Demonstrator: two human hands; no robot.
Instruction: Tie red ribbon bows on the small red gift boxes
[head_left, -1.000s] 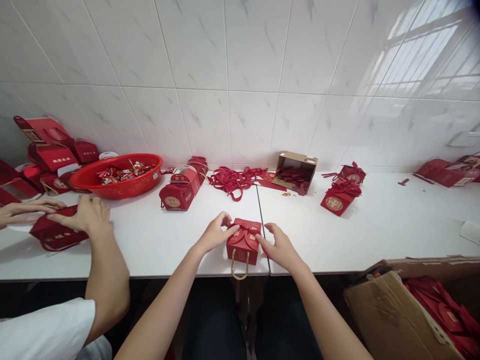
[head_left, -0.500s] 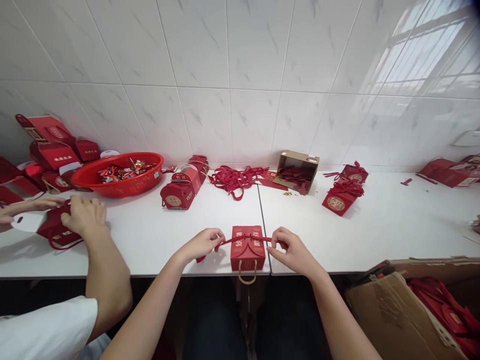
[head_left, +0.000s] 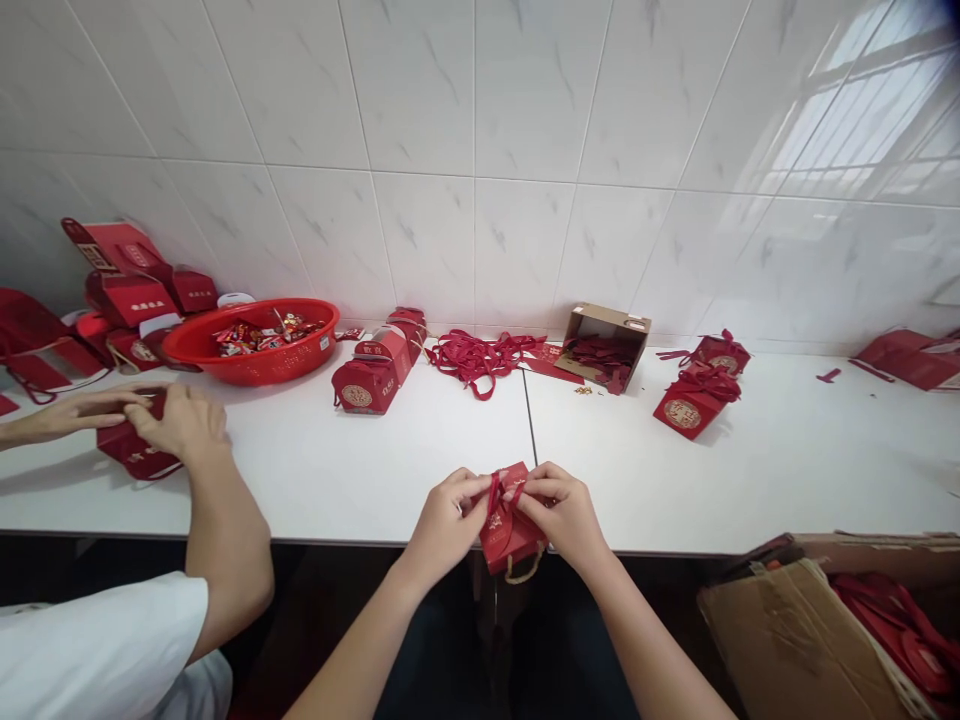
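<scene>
At table edge: L hand (head_left: 448, 522) & R hand (head_left: 564, 515) both pinch thin red ribbon (head_left: 495, 490) atop small red paper gift box (head_left: 508, 530)

The left hand (head_left: 448, 522) and right hand (head_left: 564, 515) are showing bare; both forearms are running uncovered and slim to the lower edge; dark clothing is covering the lap between them, too dim to name.

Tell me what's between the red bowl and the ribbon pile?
A row of red gift boxes sits between the red bowl and the ribbon pile, head view.
</scene>
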